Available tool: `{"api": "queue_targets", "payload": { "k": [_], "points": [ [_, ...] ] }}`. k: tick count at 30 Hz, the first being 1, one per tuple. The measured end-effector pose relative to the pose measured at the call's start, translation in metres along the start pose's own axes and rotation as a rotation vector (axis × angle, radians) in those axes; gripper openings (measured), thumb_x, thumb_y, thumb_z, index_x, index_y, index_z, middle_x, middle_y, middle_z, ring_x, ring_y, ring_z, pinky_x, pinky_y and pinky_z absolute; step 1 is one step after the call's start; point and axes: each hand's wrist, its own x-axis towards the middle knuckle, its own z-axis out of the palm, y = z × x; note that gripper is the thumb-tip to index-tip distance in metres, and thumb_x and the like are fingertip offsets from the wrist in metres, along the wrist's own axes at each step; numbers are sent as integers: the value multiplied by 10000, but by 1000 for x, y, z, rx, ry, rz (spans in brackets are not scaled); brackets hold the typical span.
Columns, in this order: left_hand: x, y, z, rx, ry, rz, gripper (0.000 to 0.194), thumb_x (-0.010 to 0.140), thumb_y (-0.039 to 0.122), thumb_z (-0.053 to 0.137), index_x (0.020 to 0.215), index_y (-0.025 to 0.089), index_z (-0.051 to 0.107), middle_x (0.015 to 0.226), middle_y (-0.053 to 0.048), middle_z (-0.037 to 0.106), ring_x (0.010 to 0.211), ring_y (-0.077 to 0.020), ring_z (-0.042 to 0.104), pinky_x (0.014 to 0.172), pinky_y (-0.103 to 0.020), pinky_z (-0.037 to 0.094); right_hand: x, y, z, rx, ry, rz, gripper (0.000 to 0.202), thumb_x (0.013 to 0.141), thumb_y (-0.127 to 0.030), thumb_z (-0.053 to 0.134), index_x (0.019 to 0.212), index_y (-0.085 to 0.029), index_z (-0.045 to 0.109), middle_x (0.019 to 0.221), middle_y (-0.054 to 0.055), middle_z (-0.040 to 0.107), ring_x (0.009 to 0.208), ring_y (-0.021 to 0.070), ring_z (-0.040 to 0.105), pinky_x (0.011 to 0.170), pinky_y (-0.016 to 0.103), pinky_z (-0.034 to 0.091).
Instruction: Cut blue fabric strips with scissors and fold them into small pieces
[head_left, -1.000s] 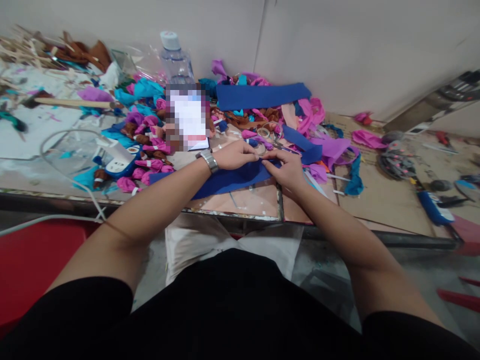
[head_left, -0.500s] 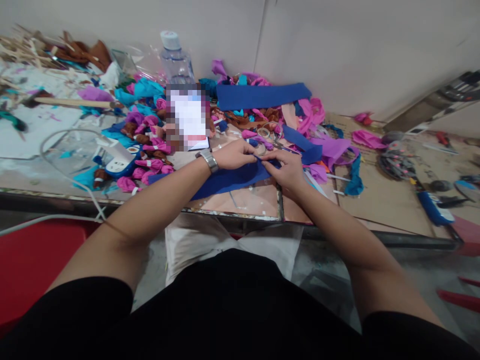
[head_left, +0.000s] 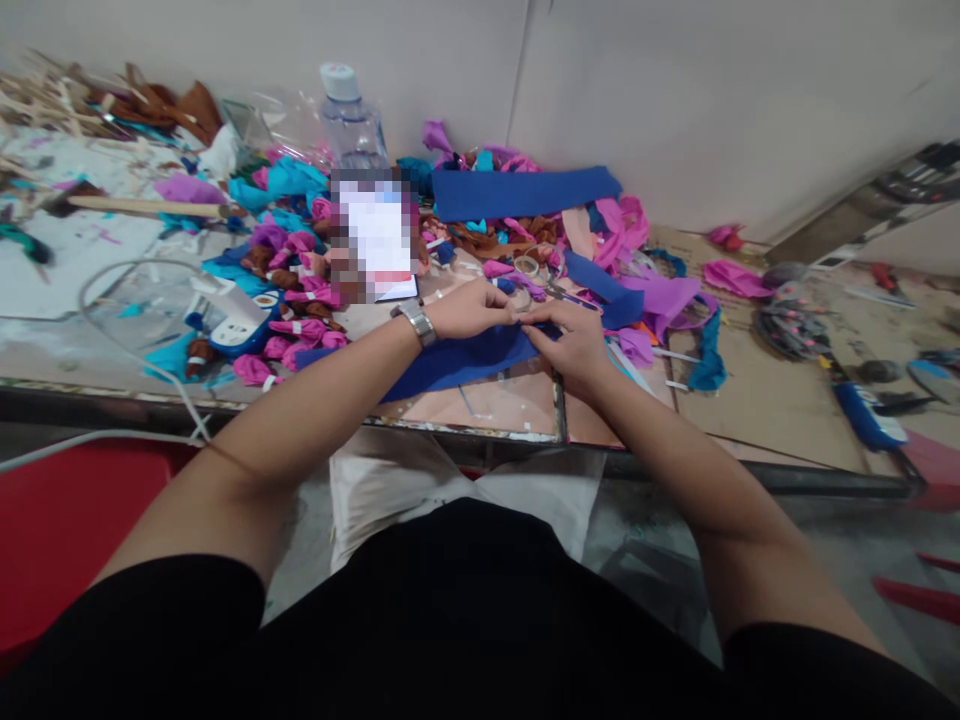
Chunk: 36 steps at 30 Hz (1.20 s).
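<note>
Pretty open over the cardboard [head_left: 750, 410] at 4 o'clock from the right hand [head_left: 568, 335], but blocked by cloth scraps [head_left: 577, 231] at 12, phone [head_left: 379, 232] at 10.

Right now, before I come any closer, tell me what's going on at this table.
A person is working with two bare hands at a cluttered table. The left hand and right hand come together over a strip of blue cloth, their fingers nearly meeting; what they pinch is too small to tell. Another blue strip lies on the heap behind. A lit phone is propped before a bottle, with pink bundles to the left.
</note>
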Motion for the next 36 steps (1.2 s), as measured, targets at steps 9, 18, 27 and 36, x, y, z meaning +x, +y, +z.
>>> {"api": "queue_targets", "payload": {
  "k": [9,18,27,36],
  "points": [
    [2,-3,-1,77,36,15,280,871,386,651,902,167,822,706,-1,695,631,-136,507,647,-294,380,2,-4,-1,2,14,15,118,908,-349,728,937,-286,824,985,54,829,953,267,764,956,448,582],
    [7,-11,-1,-43,42,19,313,845,277,621,1043,188,847,994,-29,823,849,-181,681,879,-317,504,1,-2,-1,29,44,-24,108,924,-341,734,927,-289,829,976,44,828,935,247,769,933,421,585],
    [6,-13,-3,-12,63,-20,326,820,272,587,1001,187,844,897,-12,774,812,-175,608,823,-312,461,3,8,3,41,106,-108,111,919,-351,759,907,-261,824,929,42,833,870,221,781,862,383,605],
    [2,0,3,-60,44,-22,335,920,449,626,863,144,752,729,-4,643,680,-130,497,712,-299,377,1,10,4,37,97,-134,76,897,-265,746,891,-256,821,952,46,832,899,215,784,884,378,611]
  ]
}}
